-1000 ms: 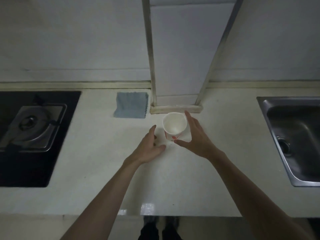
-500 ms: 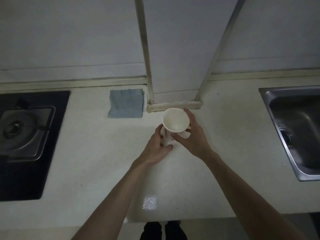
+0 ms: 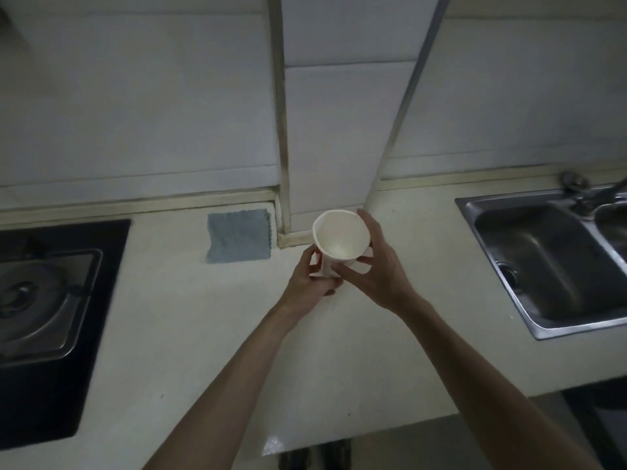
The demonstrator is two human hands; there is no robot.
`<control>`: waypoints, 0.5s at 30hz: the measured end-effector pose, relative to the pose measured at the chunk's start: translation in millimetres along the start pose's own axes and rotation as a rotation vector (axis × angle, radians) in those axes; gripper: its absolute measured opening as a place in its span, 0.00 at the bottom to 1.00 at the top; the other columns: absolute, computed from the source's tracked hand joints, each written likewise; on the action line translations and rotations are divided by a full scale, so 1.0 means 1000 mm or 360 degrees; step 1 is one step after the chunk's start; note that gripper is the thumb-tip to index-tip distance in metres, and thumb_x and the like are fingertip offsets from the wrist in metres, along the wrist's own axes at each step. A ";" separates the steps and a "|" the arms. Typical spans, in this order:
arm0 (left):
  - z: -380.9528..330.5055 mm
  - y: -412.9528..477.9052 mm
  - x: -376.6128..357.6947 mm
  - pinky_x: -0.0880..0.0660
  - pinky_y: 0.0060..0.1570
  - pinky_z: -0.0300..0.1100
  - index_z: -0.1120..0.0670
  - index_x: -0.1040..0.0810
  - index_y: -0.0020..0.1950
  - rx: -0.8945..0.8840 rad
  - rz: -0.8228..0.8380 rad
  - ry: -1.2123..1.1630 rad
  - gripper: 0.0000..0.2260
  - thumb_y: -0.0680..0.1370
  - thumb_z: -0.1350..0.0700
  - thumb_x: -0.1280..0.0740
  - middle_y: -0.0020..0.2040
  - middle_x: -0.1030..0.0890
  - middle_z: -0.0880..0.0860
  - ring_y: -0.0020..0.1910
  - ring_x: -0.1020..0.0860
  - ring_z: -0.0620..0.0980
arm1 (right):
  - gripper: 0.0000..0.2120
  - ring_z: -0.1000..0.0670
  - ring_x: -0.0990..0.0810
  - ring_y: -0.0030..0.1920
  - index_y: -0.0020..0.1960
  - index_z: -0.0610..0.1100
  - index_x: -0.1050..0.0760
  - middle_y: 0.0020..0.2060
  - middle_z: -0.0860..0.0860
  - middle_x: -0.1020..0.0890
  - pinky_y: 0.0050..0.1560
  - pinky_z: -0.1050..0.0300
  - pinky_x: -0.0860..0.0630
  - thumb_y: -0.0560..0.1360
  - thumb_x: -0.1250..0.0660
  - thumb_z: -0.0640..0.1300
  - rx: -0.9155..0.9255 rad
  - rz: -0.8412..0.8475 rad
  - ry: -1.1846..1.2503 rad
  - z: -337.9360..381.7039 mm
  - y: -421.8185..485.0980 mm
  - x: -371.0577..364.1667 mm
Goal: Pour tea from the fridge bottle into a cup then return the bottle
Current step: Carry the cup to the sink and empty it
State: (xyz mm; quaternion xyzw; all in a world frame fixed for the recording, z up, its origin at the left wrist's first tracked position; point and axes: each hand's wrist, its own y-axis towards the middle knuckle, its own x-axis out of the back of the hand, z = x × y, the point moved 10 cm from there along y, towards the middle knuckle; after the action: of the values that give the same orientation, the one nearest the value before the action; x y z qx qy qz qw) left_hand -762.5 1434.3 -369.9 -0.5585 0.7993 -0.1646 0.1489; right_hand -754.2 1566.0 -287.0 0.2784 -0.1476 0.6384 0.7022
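One white paper cup (image 3: 340,237) sits at the centre of the frame, held between two hands. Its inside shows only bare pale wall and bottom. The mouth opens up toward the camera. The long axis runs from the wide rim down to the narrower base, which leans slightly to the lower left. The rim is squeezed a little out of round.

The left hand (image 3: 310,283) grips the lower part of the cup, with the thumb on its left side and the fingers curled under the base. The right hand (image 3: 380,271) grips the upper wall, with the fingers wrapped round the right side and the thumb pressed on the near side. Whether the base touches the surface (image 3: 190,317) cannot be told.

One grey-blue cloth (image 3: 239,235) lies flat on the surface just left of the cup, against the foot of the wall. One gas burner (image 3: 30,296) fills the left edge of the frame. At the right is a steel sink (image 3: 529,252) with one basin in full view, showing a drain at its bottom, and the edge of a second basin. One tap (image 3: 597,195) stands at the upper right.
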 end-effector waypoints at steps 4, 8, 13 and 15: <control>-0.015 -0.002 -0.020 0.19 0.56 0.53 0.50 0.35 0.74 -0.0068 0.0101 -0.0006 0.34 0.73 0.68 0.28 0.69 0.28 0.61 0.65 0.25 0.60 | 0.46 0.55 0.30 0.65 0.77 0.44 0.47 0.71 0.52 0.34 0.53 0.71 0.24 0.69 0.23 0.49 0.0013 -0.0099 -0.0075 0.009 -0.010 0.024; -0.025 -0.007 -0.049 0.19 0.55 0.51 0.51 0.35 0.75 -0.0111 0.0205 0.0031 0.33 0.73 0.67 0.28 0.67 0.27 0.60 0.64 0.24 0.60 | 0.47 0.53 0.30 0.66 0.78 0.43 0.48 0.72 0.50 0.35 0.55 0.65 0.22 0.69 0.23 0.51 -0.0069 -0.0183 -0.0097 0.008 -0.025 0.053; -0.029 -0.012 -0.090 0.19 0.54 0.54 0.50 0.32 0.74 -0.0103 0.0297 0.0004 0.29 0.75 0.64 0.29 0.63 0.22 0.63 0.57 0.19 0.60 | 0.48 0.52 0.31 0.68 0.78 0.44 0.49 0.73 0.48 0.35 0.61 0.57 0.23 0.69 0.24 0.55 -0.0129 -0.0314 -0.0144 0.009 -0.052 0.094; -0.031 -0.015 -0.111 0.18 0.54 0.55 0.50 0.32 0.74 -0.0121 0.0351 0.0039 0.30 0.74 0.64 0.28 0.63 0.22 0.63 0.58 0.19 0.60 | 0.48 0.53 0.32 0.68 0.78 0.44 0.49 0.73 0.48 0.35 0.62 0.55 0.23 0.69 0.25 0.56 -0.0168 -0.0374 -0.0149 0.007 -0.066 0.113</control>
State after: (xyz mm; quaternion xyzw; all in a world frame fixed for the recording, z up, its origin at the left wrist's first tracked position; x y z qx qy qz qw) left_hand -726.4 1536.7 -329.4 -0.4702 0.8634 -0.1235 0.1350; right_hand -672.6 1651.6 -231.4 0.2859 -0.1800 0.5294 0.7782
